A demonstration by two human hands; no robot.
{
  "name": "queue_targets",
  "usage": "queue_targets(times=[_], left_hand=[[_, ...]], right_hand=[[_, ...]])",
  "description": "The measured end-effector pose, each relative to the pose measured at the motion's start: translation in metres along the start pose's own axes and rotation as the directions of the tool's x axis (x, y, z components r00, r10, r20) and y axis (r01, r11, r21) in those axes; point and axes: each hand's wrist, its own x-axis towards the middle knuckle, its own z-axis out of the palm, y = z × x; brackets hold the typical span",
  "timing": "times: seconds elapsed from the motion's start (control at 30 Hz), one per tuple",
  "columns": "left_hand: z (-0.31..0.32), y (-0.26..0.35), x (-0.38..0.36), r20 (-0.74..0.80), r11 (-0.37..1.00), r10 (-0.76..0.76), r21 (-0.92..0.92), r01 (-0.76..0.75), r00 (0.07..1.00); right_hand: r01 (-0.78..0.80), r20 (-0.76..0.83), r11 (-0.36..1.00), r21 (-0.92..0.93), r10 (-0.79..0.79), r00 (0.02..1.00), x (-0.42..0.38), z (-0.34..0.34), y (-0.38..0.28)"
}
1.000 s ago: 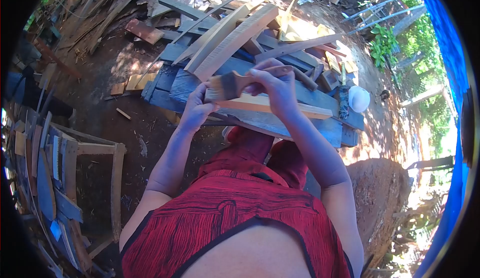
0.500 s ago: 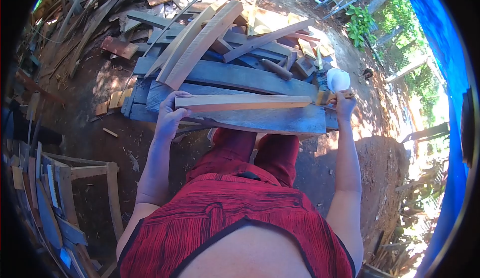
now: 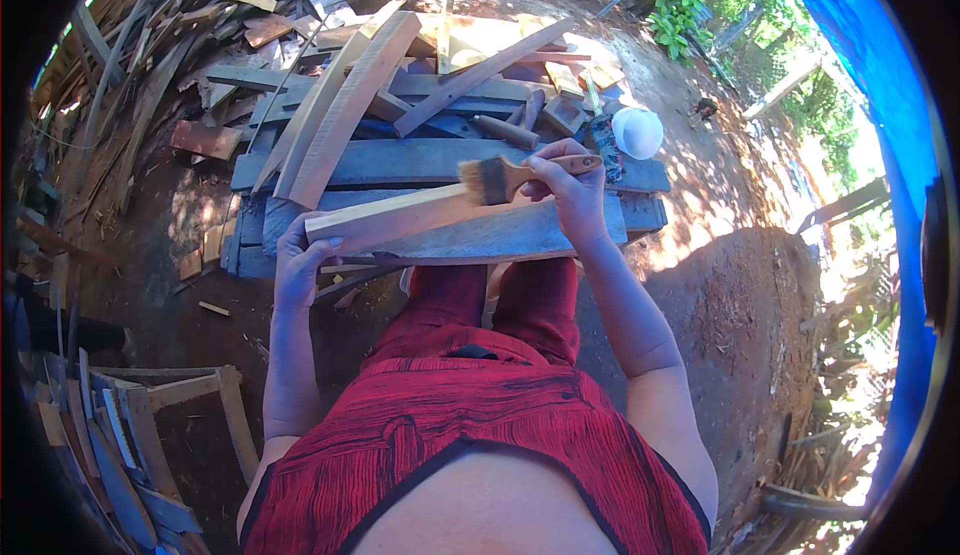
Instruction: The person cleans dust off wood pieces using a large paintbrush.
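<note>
My left hand (image 3: 298, 253) grips the near-left end of a pale squared wooden bar (image 3: 400, 216), thumb along its side. The bar slants up to the right above the grey plank bench (image 3: 500, 239). In my right hand (image 3: 568, 183) is a wide paintbrush (image 3: 515, 177), held by its wooden handle with the bristles pointing left. The brush overlaps the bar's far right end, hiding that part. Behind my right hand, a white rounded container (image 3: 637, 133) sits at the bench's right end, beside a paint-smeared upright thing (image 3: 605, 143).
Two long curved boards (image 3: 345, 115) lean on the bench's left part. A wooden-handled tool (image 3: 506, 132) and offcuts lie behind. A wooden frame (image 3: 185, 392) stands lower left, and a blue tarp (image 3: 890, 285) hangs at the right.
My right hand has brought the brush leftward from near the white container to over the bar. The bar's right end has tilted upward. The whole view has shifted slightly.
</note>
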Motion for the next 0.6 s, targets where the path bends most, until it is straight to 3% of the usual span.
queue_targets(times=[0.1, 0.17, 0.3, 0.4, 0.43, 0.53, 0.6], left_hand=[[0.006, 0.011, -0.003, -0.015, 0.996, -0.085, -0.007, 0.085, 0.996], [0.016, 0.019, -0.006, -0.100, 0.994, -0.078, -0.085, 0.070, 0.992], [0.015, 0.021, -0.001, -0.065, 0.983, -0.140, -0.131, 0.130, 0.988], [0.004, 0.020, 0.006, 0.156, 0.840, -0.370, -0.365, 0.401, 0.916], [0.002, 0.020, 0.007, 0.139, 0.842, -0.371, -0.367, 0.396, 0.918], [-0.010, 0.014, 0.011, 0.285, 0.573, -0.510, -0.591, 0.568, 0.812], [-0.013, 0.011, 0.012, 0.287, 0.554, -0.517, -0.606, 0.570, 0.807]], right_hand=[[0.034, 0.034, 0.996, 0.078, -0.036, 0.999, -0.001, 0.000, 0.000], [0.048, -0.029, 0.999, 0.019, -0.048, 0.998, -0.003, -0.009, 0.001], [0.102, -0.123, 0.992, -0.072, -0.110, 0.986, -0.007, -0.041, 0.007], [0.142, -0.233, 0.971, -0.191, -0.186, 0.954, -0.008, -0.065, 0.012], [0.144, -0.283, 0.959, -0.246, -0.213, 0.935, -0.007, -0.073, 0.016], [0.170, -0.316, 0.931, -0.325, -0.276, 0.908, -0.002, -0.082, 0.035], [0.199, -0.290, 0.887, -0.417, -0.338, 0.896, 0.001, -0.081, 0.047]])
